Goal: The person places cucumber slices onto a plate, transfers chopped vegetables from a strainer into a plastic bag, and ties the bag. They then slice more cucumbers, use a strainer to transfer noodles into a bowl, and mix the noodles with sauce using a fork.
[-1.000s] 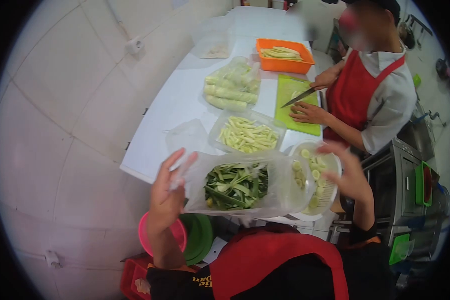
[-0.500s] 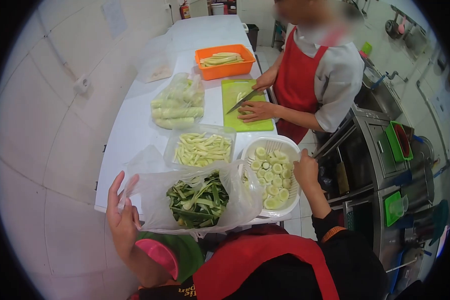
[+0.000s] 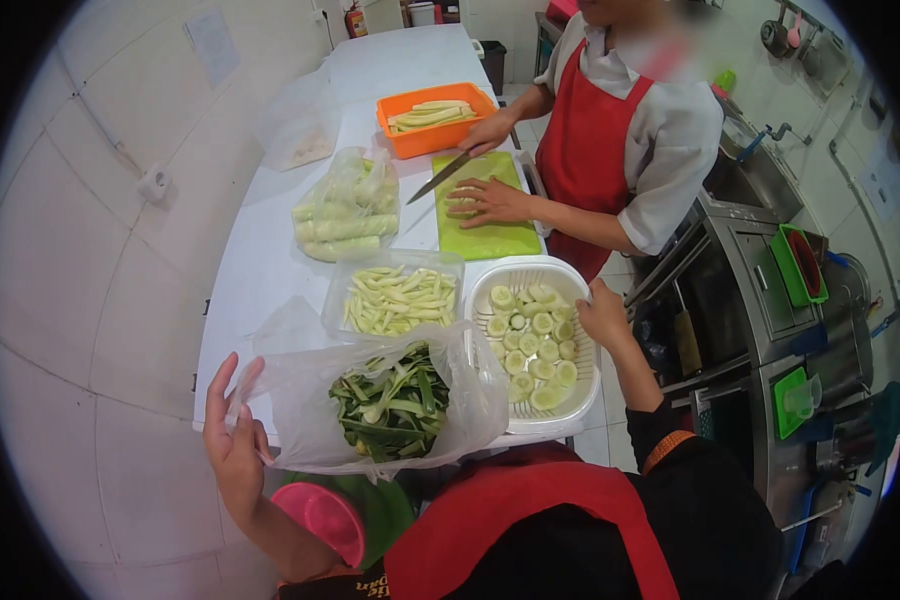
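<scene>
My left hand (image 3: pixel 236 450) pinches the left edge of a clear plastic bag (image 3: pixel 295 400), drawing its mouth wide. Inside the bag lies a heap of green peels and trimmings (image 3: pixel 390 405). My right hand (image 3: pixel 602 315) grips the right rim of a white slotted basket (image 3: pixel 585 400), with its fingertips partly hidden by the rim. Round pale-green cucumber slices (image 3: pixel 530 350) cover the basket's bottom. The bag's right side touches the basket. Behind the bag stands a clear container (image 3: pixel 456 285) of cut pale-green strips (image 3: pixel 400 300).
Across the table, a co-worker in a red apron (image 3: pixel 585 140) holds a knife (image 3: pixel 438 178) beside a green cutting board (image 3: pixel 490 240). Nearby are an orange tub (image 3: pixel 425 143) of long pieces and a bag of peeled vegetables (image 3: pixel 345 215). A pink basin (image 3: pixel 320 520) sits below the table.
The white basket and my right hand have shifted slightly left and away from me. The co-worker's knife has moved left off the board's middle, and that person's other hand has spread its fingers.
</scene>
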`<action>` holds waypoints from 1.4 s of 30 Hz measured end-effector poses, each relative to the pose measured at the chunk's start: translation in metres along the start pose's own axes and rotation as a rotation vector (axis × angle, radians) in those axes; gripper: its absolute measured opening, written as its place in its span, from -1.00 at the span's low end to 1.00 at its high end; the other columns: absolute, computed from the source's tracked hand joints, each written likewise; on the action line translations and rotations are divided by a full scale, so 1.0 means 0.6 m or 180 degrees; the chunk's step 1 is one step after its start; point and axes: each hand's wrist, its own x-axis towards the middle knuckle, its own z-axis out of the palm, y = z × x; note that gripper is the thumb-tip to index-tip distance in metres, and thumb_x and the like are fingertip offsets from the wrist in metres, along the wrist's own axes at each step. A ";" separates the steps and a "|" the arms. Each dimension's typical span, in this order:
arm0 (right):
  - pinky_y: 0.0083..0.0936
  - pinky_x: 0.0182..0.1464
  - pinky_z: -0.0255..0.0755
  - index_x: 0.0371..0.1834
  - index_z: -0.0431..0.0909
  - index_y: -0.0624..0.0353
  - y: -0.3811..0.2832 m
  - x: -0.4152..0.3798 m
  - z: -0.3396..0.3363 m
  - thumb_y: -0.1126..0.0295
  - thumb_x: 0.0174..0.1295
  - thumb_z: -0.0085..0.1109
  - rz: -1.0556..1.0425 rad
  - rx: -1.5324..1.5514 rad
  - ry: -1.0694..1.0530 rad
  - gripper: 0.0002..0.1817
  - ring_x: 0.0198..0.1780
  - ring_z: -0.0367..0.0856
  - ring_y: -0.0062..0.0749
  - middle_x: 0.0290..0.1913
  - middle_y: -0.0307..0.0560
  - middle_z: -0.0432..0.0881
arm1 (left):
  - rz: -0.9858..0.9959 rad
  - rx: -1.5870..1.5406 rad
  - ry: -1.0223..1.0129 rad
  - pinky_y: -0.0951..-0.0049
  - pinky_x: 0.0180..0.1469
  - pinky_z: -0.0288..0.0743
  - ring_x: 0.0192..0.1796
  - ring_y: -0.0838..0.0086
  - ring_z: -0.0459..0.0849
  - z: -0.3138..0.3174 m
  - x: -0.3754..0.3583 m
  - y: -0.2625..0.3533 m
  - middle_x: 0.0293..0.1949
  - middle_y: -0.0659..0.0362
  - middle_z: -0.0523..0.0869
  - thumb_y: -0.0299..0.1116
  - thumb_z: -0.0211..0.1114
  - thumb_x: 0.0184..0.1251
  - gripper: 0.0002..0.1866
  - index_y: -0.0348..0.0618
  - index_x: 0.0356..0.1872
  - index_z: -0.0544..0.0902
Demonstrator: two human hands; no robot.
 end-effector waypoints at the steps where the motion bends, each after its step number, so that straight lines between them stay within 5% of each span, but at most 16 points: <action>1: -0.14 -0.23 0.41 -0.36 0.32 0.35 -0.009 0.001 -0.005 0.54 0.00 0.07 -0.0033 0.0078 -0.0039 -0.82 -0.28 0.52 0.25 -0.35 0.30 0.54 | -0.0004 0.0021 0.0012 0.81 -0.70 0.14 -0.75 0.83 0.22 0.002 0.002 0.002 0.08 -0.13 0.47 -0.46 -0.15 0.33 -0.58 -0.25 0.22 0.22; 4: -0.23 -0.19 0.38 -0.40 0.37 0.30 -0.018 0.005 0.003 0.54 -0.04 0.10 -0.1796 -0.0086 0.1363 -0.85 -0.30 0.51 0.14 -0.31 0.18 0.53 | -0.0024 -0.0024 -0.0008 0.80 -0.70 0.14 -0.75 0.82 0.22 0.006 0.009 0.004 0.08 -0.12 0.47 -0.47 -0.16 0.33 -0.58 -0.25 0.23 0.22; 10: -0.20 -0.16 0.30 -0.42 0.38 0.27 -0.063 -0.018 -0.021 0.54 -0.06 0.12 -0.1018 0.0487 0.0685 -0.85 -0.36 0.46 -0.02 -0.43 0.07 0.48 | 0.0051 0.0018 -0.0072 0.80 -0.70 0.15 -0.76 0.81 0.23 0.006 0.022 -0.002 0.09 -0.12 0.46 -0.47 -0.16 0.34 -0.58 -0.24 0.23 0.21; 13: -0.18 -0.30 0.35 -0.36 0.33 0.24 -0.078 -0.018 -0.033 0.51 0.00 0.11 -0.1342 -0.0510 0.0761 -0.83 -0.40 0.49 0.07 -0.54 0.10 0.49 | 0.0055 0.0052 -0.0089 0.80 -0.70 0.15 -0.76 0.81 0.23 0.005 0.024 -0.002 0.09 -0.11 0.47 -0.47 -0.16 0.34 -0.58 -0.23 0.23 0.20; 19: -0.08 -0.45 0.32 -0.35 0.23 0.20 -0.064 -0.006 -0.033 0.48 0.09 0.05 -0.0974 -0.0258 0.0259 -0.82 -0.43 0.51 0.21 -0.57 0.24 0.50 | 0.0023 0.0055 -0.0103 0.81 -0.71 0.15 -0.76 0.81 0.23 -0.002 0.022 -0.001 0.08 -0.10 0.48 -0.44 -0.12 0.32 -0.55 -0.23 0.24 0.19; 27: -0.27 -0.42 0.36 -0.35 0.37 0.28 -0.154 0.020 -0.200 0.49 0.10 0.07 -0.1129 0.0220 0.1330 -0.88 -0.39 0.53 0.14 -0.50 0.24 0.50 | -0.0161 -0.0221 -0.0287 0.81 -0.70 0.20 -0.74 0.81 0.27 -0.012 0.025 0.011 0.09 -0.14 0.46 -0.57 -0.09 0.19 -0.47 -0.22 0.25 0.18; 30: -0.47 -0.44 0.33 -0.33 0.40 0.30 -0.228 0.037 -0.244 0.46 0.11 0.06 -0.1395 0.0518 0.1731 -0.86 -0.55 0.45 -0.38 -0.55 0.07 0.49 | -0.0203 -0.0245 -0.0383 0.80 -0.67 0.25 -0.70 0.81 0.33 -0.011 0.032 0.014 0.11 -0.11 0.45 -0.66 -0.09 0.08 -0.40 -0.21 0.26 0.18; 34: -0.64 -0.50 0.23 -0.35 0.40 0.25 -0.356 0.050 -0.256 0.40 0.17 0.06 -0.2086 0.0945 0.2205 -0.86 -0.52 0.35 -0.68 -0.57 -0.22 0.46 | -0.0248 -0.0182 -0.0616 0.79 -0.67 0.26 -0.64 0.77 0.38 -0.016 0.050 0.019 0.14 -0.05 0.43 -0.67 -0.07 0.01 -0.35 -0.24 0.26 0.17; 38: -0.61 -0.52 0.23 -0.44 0.38 0.20 -0.466 0.023 -0.178 0.39 0.10 0.12 -0.2738 0.1288 0.2236 -0.85 -0.59 0.32 -0.59 -0.60 -0.16 0.42 | -0.0274 -0.0264 -0.0597 0.75 -0.67 0.27 -0.62 0.74 0.44 -0.029 0.056 0.001 -0.14 0.05 0.59 -0.61 0.05 -0.06 -0.44 -0.36 0.12 0.29; 39: -0.28 -0.52 0.30 -0.50 0.29 0.23 -0.483 0.008 -0.153 0.44 0.01 0.09 -0.2748 0.1490 0.1962 -0.83 -0.59 0.48 -0.02 -0.64 0.07 0.40 | -0.0280 -0.0255 -0.0622 0.75 -0.68 0.26 -0.62 0.73 0.45 -0.038 0.053 -0.008 -0.23 0.08 0.60 -0.59 0.09 -0.08 -0.47 -0.38 0.06 0.33; 42: -0.33 -0.52 0.27 -0.54 0.28 0.28 -0.484 -0.016 -0.085 0.56 -0.05 0.08 -0.3109 0.1870 0.1962 -0.85 -0.63 0.37 -0.06 -0.62 0.06 0.35 | -0.0349 -0.0460 -0.0455 0.74 -0.70 0.20 -0.66 0.71 0.43 -0.061 0.048 -0.031 -0.46 0.19 0.57 -0.55 0.14 -0.13 -0.54 -0.39 -0.07 0.39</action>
